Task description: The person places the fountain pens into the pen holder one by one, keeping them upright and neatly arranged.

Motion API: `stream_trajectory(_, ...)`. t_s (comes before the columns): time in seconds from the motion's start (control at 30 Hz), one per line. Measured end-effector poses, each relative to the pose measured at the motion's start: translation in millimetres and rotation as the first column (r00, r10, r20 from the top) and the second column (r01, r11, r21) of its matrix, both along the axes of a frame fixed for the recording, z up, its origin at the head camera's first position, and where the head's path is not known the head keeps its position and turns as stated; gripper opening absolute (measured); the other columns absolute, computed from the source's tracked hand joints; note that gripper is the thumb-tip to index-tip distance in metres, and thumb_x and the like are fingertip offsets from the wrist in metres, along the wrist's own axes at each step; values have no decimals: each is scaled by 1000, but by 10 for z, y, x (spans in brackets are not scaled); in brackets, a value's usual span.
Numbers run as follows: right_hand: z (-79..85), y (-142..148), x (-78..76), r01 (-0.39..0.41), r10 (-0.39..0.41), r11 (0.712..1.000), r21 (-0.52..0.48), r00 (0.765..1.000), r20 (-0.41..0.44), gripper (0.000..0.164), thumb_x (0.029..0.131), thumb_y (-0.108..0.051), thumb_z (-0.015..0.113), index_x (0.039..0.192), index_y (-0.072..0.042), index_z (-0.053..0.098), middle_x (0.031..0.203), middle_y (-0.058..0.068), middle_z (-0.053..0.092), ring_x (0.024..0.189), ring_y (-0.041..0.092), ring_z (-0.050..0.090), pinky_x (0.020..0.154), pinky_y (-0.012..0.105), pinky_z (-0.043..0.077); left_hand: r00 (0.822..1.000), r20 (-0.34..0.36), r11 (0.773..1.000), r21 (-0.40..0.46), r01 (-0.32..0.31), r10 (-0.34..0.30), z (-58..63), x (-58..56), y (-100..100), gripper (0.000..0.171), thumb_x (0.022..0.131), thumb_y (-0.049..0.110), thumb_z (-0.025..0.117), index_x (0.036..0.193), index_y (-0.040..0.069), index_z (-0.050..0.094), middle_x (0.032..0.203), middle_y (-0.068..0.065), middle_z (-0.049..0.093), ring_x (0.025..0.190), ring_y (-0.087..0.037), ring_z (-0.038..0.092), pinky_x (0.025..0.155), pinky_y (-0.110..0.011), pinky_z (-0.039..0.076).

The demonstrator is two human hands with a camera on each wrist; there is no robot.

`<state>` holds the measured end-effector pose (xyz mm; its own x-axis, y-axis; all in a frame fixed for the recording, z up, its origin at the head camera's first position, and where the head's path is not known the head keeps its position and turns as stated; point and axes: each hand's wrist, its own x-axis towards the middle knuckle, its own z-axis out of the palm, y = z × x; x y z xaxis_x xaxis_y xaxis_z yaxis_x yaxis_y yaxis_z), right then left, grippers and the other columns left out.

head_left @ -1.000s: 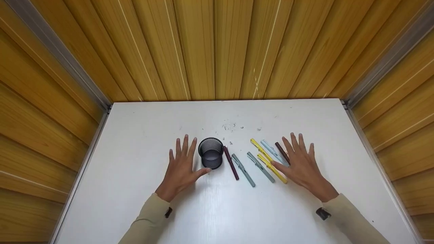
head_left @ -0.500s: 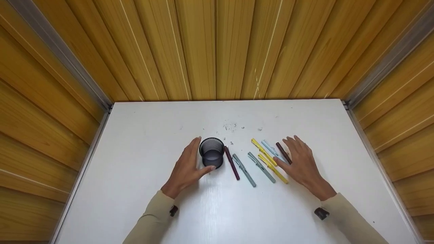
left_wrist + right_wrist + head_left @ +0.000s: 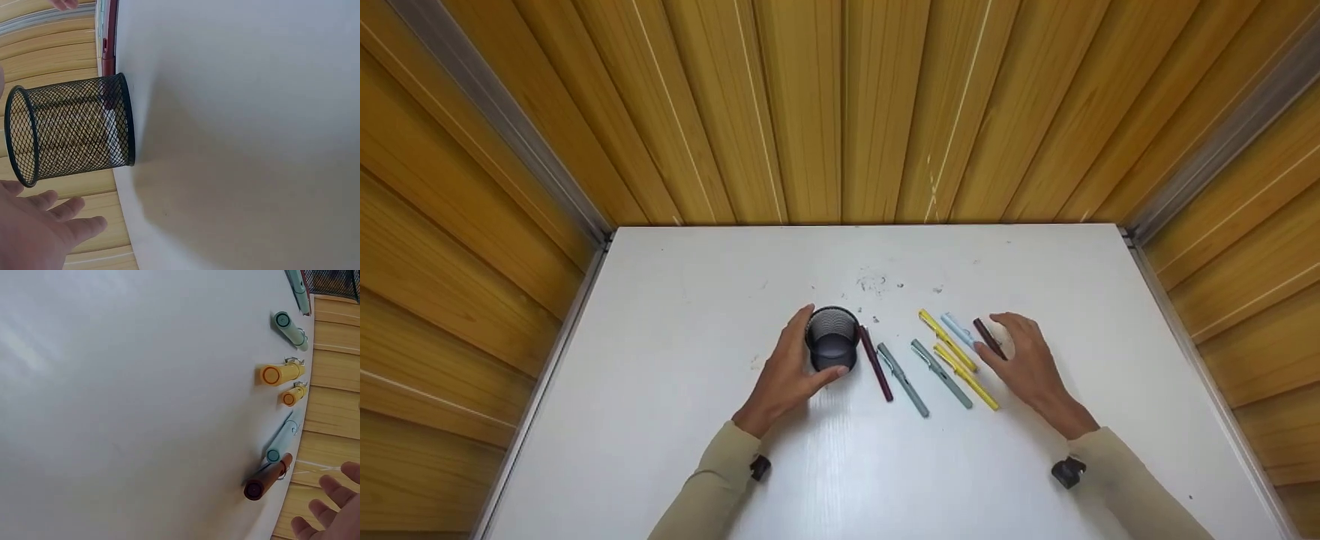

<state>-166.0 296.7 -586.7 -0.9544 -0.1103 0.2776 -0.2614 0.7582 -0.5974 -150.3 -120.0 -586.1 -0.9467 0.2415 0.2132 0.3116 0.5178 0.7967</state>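
A black mesh pen cup (image 3: 832,324) stands upright on the white table. My left hand (image 3: 784,379) curves around its left side, thumb in front; in the left wrist view the visible fingers (image 3: 67,209) stay apart from the mesh. Right of the cup lie a dark red pen (image 3: 876,364) and a grey-green pen (image 3: 903,381). Farther right are another grey-green pen (image 3: 942,374), two yellow pens (image 3: 948,340), a light blue pen (image 3: 957,330) and a dark brown pen (image 3: 988,337). Over the brown one hovers my right hand (image 3: 1030,371), fingers bent loosely, holding nothing.
The white table (image 3: 720,277) meets a wood-patterned panel wall (image 3: 840,112) at the back, with similar panels left and right. Small dark marks (image 3: 874,283) dot the tabletop behind the pens. Each sleeve cuff bears a small black device (image 3: 1067,472).
Both hands have drawn in from spread fingers. The left moved right, closer around the cup; the right hand's fingers bent toward the brown pen. The cup and pens stay put.
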Motion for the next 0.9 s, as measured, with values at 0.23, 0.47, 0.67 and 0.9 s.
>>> stream_trajectory(0.23, -129, 61, -70, 14, -10, 995, -103, 999, 32, 52, 99, -9, 83, 144, 6, 62, 148, 27, 58, 143, 47, 48, 120, 64, 38, 999, 31, 998, 51, -24, 22, -38, -3, 63, 116, 91, 45, 92, 176, 10, 21, 178, -17, 30, 163, -32, 32, 130, -54, 31)
stream_trajectory(0.47, -227, 148, -82, 54, -39, 989, -138, 993, 114, 52, 103, -15, 80, 147, 6, 61, 150, 28, 57, 144, 46, 47, 120, 62, 35, 999, 46, 993, 118, -15, 10, -102, -14, 111, 113, 92, 42, 92, 175, 7, 23, 173, -21, 37, 159, -36, 40, 127, -57, 35)
stream_trajectory(0.67, -284, 219, -86, 76, -46, 984, -164, 983, 179, 58, 105, -25, 78, 152, 4, 58, 153, 27, 55, 148, 45, 44, 124, 61, 32, 999, 41, 988, 154, 0, -6, -118, -24, 149, 111, 93, 35, 92, 174, 3, 22, 169, -25, 40, 151, -43, 48, 121, -59, 42)
stream_trajectory(0.9, -319, 292, -89, 102, -54, 975, -198, 970, 237, 63, 105, -29, 78, 155, 2, 56, 156, 24, 54, 154, 44, 40, 128, 62, 27, 999, 48, 979, 205, -14, 4, -111, -36, 175, 111, 92, 29, 93, 174, 2, 22, 169, -23, 42, 150, -43, 48, 121, -60, 41)
